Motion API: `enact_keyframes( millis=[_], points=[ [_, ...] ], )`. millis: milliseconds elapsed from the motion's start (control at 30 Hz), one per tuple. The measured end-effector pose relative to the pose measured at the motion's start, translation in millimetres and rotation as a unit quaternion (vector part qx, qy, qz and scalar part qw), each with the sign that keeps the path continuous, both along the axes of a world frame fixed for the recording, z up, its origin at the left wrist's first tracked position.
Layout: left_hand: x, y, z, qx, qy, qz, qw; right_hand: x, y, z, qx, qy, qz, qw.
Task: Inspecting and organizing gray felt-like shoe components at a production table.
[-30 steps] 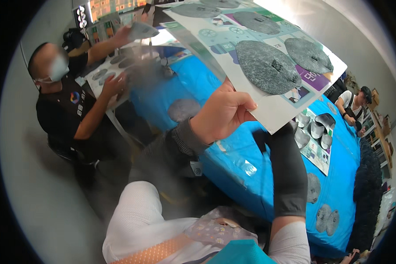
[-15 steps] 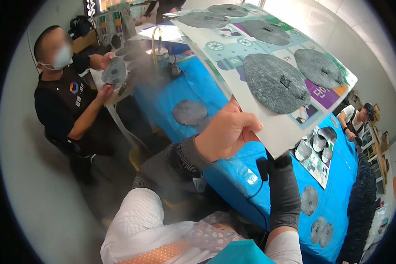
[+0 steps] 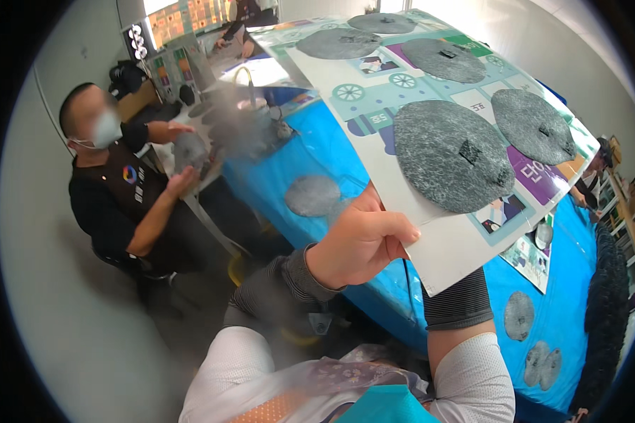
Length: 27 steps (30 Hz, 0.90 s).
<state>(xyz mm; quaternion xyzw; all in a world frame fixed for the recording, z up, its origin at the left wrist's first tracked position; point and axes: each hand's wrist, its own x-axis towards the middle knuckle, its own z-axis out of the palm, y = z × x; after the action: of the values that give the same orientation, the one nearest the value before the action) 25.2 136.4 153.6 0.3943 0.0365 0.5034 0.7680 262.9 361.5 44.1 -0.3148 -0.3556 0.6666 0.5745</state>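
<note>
The printed board point(image 3: 444, 250), carrying grey oval pieces point(image 3: 437, 169), was positioned above the blue-covered table point(image 3: 571, 289). The left hand point(image 3: 360, 240) clamped its near left edge between thumb and fingers. The board hid the right hand; its grip could not be determined.

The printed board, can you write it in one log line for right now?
left hand: pinches printed board | right hand: hidden behind board | gray ovals: on board | blue table cover: partly covered from view
</note>
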Motion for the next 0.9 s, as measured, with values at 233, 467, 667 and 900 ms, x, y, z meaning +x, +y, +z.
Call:
enact_keyframes(
  millis=[233,467,667,900],
  points=[
    [9.4,1.8,-7.9,0.003,0.016,0.03,0.999,25.4,-26.1,-3.6,-0.017,-0.016,0.036,0.999],
    [1.1,8.3,-17.5,0.095,0.06,0.073,0.991,105.4,-212.7,33.9,-0.064,-0.124,-0.047,0.989],
    [7.8,-0.4,-3.8,-0.041,0.022,0.03,0.998,125.8,-383.7,63.4,-0.031,-0.188,-0.214,0.958],
    [42.2,-17.4,-14.1,-0.076,0.05,0.055,0.994,114.9,-456.0,15.5,0.046,-0.276,-0.234,0.931]
  ],
)
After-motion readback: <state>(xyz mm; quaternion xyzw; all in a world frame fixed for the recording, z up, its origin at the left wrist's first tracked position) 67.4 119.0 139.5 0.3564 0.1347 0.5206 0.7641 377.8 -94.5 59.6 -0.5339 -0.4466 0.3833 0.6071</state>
